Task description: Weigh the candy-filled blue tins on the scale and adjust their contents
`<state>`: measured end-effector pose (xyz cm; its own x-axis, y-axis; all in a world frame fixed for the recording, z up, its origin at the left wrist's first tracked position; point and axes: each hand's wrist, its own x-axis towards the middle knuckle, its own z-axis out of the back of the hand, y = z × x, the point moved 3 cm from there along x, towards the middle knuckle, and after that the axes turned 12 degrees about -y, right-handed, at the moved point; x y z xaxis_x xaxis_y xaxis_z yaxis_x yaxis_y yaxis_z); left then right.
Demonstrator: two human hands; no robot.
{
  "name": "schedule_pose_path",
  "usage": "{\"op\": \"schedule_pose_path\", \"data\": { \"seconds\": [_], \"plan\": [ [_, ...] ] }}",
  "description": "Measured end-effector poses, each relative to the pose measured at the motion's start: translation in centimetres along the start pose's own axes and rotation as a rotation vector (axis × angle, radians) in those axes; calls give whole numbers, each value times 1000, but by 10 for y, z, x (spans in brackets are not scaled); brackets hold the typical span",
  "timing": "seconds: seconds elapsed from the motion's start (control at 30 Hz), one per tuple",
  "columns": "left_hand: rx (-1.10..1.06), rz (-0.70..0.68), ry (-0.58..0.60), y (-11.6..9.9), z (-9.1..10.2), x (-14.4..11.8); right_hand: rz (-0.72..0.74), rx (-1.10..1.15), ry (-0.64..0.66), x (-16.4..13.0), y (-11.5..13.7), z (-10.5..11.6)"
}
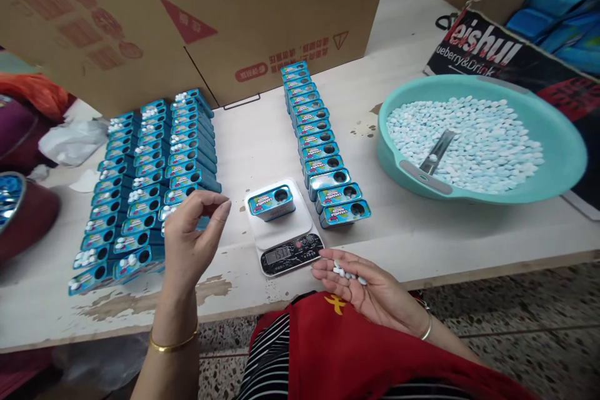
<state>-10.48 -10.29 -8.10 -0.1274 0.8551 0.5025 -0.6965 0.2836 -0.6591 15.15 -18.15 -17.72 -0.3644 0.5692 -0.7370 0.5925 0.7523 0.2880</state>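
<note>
My left hand (194,234) hovers between the rows of filled tins and the scale, thumb and forefinger pinched; anything between the tips is hidden. Palm up at the table's front edge, my right hand (370,294) cups several small white oval candies (345,273). A blue rectangular candy tin (270,201) with a round hole in its top stands on a white digital scale (281,228), whose display is lit. To the right of the scale runs a row of similar tins (319,144) with dark open holes. Left of my left hand, several rows of tins (150,175) have white candies on top.
A turquoise basin (562,162) of white candies, with a metal scoop (438,151) in it, stands at right. Behind it is a black printed box (487,44) of blue packs. A large cardboard carton (187,12) blocks the back. Red bowls (37,219) sit far left.
</note>
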Motion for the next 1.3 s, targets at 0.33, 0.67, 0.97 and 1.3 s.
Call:
{"op": "schedule_pose_path", "data": {
  "seconds": [0.33, 0.67, 0.97, 1.3],
  "plan": [
    [55, -190, 133, -18, -22, -9, -26, 76, 62, 6, 1, -10],
    [-54, -393, 618, -63, -68, -52, -36, 258, 262, 11, 10, -57],
    [-103, -412, 354, -56, -59, -31, -29, 305, 209, 18, 9, -53],
    [278, -315, 298, -3, -54, 9, -6, 223, 106, 11, 11, -30]
  ]
}}
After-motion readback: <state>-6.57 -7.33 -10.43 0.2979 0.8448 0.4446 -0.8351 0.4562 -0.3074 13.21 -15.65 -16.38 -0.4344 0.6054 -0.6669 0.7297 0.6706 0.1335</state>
